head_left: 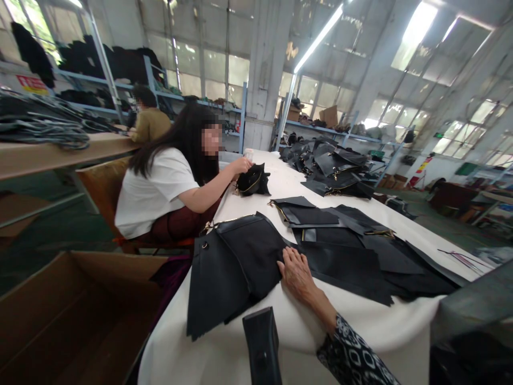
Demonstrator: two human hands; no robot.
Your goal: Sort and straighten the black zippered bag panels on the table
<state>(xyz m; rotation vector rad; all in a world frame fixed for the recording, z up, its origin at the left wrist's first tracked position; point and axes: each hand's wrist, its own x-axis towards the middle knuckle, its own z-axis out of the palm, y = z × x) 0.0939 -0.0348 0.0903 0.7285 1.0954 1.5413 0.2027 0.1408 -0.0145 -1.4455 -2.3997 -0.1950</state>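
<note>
My right hand (297, 274), in a black-and-white patterned sleeve, lies palm down with its fingers stretched out. Its fingertips touch the right edge of a black bag panel (254, 256), which has a gold zipper along its top edge. This panel overlaps a smooth black panel (218, 280) with a small metal fitting near the top. More flat black panels (344, 267) spread out just right of my hand. Close to me, a narrow black piece with a round snap (262, 345) runs off the bottom edge. My left hand is out of view.
A co-worker in a white shirt (160, 187) sits at the far left side of the white table (240, 206), handling a black zippered piece (254, 181). Black pieces (328, 163) are heaped farther back. An open cardboard box (80, 315) stands at lower left. Another person (150, 125) sits behind.
</note>
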